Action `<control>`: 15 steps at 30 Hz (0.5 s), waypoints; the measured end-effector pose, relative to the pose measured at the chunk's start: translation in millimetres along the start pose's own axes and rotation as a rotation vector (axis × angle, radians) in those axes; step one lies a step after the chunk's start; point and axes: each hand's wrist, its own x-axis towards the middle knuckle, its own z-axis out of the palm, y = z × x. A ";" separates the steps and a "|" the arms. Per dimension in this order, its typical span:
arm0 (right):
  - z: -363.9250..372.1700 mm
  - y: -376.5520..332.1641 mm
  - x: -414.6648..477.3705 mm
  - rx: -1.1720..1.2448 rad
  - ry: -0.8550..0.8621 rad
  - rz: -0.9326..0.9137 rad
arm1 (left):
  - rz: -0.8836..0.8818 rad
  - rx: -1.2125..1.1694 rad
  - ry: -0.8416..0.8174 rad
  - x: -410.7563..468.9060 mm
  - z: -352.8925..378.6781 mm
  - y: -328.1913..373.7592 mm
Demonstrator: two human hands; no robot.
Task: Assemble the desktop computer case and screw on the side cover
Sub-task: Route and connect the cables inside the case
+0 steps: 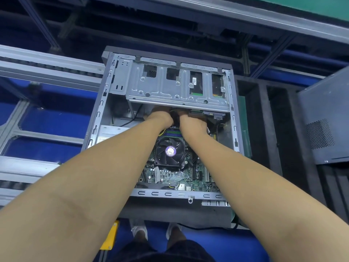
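Note:
An open desktop computer case point(105, 103) lies on its side in front of me, its motherboard and black CPU fan point(171, 151) facing up. A silver drive cage point(170, 87) spans the far end. My left hand point(160, 117) and my right hand point(190, 121) reach side by side under the cage's near edge, next to dark cables. Their fingers are hidden beneath the cage, so I cannot tell what they hold. The dark grey side cover point(324, 118) leans upright at the right, apart from the case.
Aluminium conveyor rails point(47, 69) run at the left over a blue floor. Black foam slots point(264, 129) sit between the case and the cover. A yellow part point(111, 235) lies near my feet. A green-topped bench edge point(321, 8) crosses the top right.

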 end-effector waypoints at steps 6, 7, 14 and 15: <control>-15.4 -7.7 -13.4 -0.097 -0.024 0.030 | -0.002 -0.009 -0.011 -1.8 0.1 0.5; -16.4 -7.4 -14.8 -0.103 -0.015 0.023 | -0.001 -0.018 -0.013 -2.0 -0.4 0.6; -23.5 -4.6 -46.8 -0.218 0.048 -0.109 | 0.081 0.036 -0.013 -15.2 -6.0 -1.5; -23.5 -5.4 -53.1 -0.253 0.052 -0.122 | 0.102 0.017 0.002 -17.2 -4.9 -2.6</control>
